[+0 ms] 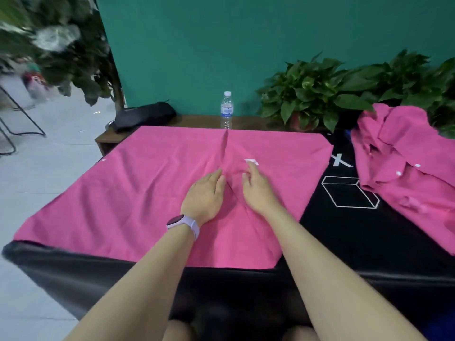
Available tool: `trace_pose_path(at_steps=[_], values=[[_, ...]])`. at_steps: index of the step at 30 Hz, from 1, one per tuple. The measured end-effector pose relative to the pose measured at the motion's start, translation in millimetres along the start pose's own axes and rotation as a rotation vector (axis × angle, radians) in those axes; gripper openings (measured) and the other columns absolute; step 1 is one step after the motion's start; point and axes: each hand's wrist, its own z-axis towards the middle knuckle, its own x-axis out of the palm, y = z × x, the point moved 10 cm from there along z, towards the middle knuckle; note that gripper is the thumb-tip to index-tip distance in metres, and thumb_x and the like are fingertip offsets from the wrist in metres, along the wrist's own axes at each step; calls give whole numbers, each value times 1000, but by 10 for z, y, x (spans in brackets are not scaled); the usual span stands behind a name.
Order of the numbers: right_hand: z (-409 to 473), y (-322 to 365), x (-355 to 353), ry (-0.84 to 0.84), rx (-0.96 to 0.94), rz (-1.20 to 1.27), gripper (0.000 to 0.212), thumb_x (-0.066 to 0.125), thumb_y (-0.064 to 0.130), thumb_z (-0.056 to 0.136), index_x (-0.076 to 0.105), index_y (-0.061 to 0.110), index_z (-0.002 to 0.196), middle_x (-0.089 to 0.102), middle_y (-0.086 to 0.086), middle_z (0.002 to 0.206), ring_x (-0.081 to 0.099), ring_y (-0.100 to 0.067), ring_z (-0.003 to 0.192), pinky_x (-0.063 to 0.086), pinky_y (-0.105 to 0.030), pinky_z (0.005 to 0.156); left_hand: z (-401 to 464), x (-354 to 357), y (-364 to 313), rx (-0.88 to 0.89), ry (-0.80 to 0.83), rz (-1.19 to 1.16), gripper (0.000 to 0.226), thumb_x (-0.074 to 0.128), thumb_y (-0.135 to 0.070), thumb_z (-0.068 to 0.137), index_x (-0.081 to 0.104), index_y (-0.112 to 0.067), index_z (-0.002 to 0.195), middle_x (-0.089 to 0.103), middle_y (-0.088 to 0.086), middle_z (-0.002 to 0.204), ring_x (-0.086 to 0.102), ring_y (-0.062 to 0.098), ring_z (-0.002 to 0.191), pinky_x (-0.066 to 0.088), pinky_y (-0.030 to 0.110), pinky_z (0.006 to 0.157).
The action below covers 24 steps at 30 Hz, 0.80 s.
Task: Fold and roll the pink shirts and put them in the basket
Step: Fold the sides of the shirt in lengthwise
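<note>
A pink shirt [138, 193] lies spread flat across the black table [369, 237], with a raised crease running down its middle and a small white label [251, 161] near the centre. My left hand [205, 196], with a watch on the wrist, rests flat on the cloth just left of the crease, fingers straight. My right hand [257, 189] lies on the cloth just right of it, fingertips touching the label. A second pink shirt [403, 168] with white buttons lies crumpled at the table's right side. No basket is in view.
A water bottle [226, 109] stands on a wooden shelf behind the table, beside a black pouch [144, 115]. Potted plants [317, 92] line the green wall at the back right. Tiled floor and a metal stand leg [24, 119] lie to the left.
</note>
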Motion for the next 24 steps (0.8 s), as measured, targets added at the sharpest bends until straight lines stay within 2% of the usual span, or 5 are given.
trace_pose_path(at_steps=[3, 8, 14, 18, 24], values=[[-24, 107, 270, 37, -248, -428, 48, 30, 31, 108, 38, 23, 155, 44, 1, 157, 38, -18, 144, 27, -38, 119, 26, -12, -19, 8, -30, 39, 48, 29, -32, 109, 45, -13, 149, 50, 7, 151, 43, 23, 140, 31, 40, 116], [3, 46, 375, 142, -210, -588, 57, 28, 46, 106, 26, 27, 160, 26, 2, 166, 20, -17, 153, 15, -39, 124, -14, -247, 96, -92, -231, -151, 38, 35, -24, 105, 58, -9, 132, 65, 11, 128, 57, 32, 119, 43, 41, 101], [-86, 88, 443, 256, -77, -715, 66, 17, 54, 106, 9, 22, 163, 6, -4, 170, 4, -21, 156, 6, -43, 127, -207, -321, 211, -239, -122, 413, 40, 46, -28, 91, 56, -12, 126, 49, 10, 135, 45, 32, 121, 34, 42, 100], [-303, 389, 720, 357, -44, -799, 79, 14, 64, 102, 0, 15, 162, -5, -11, 169, -5, -29, 156, 1, -49, 126, -548, -879, 1130, -405, -82, 430, 50, 34, -48, 100, 56, -15, 132, 49, 16, 139, 41, 35, 131, 30, 44, 111], [-846, 1306, 1715, 499, -381, -665, 72, 14, 68, 101, 0, 33, 162, -9, 4, 169, -10, -16, 155, -7, -45, 126, -1419, -1855, 2395, -657, -100, 489, 63, 22, -57, 101, 32, -23, 153, 30, 15, 160, 27, 36, 145, 18, 48, 120]])
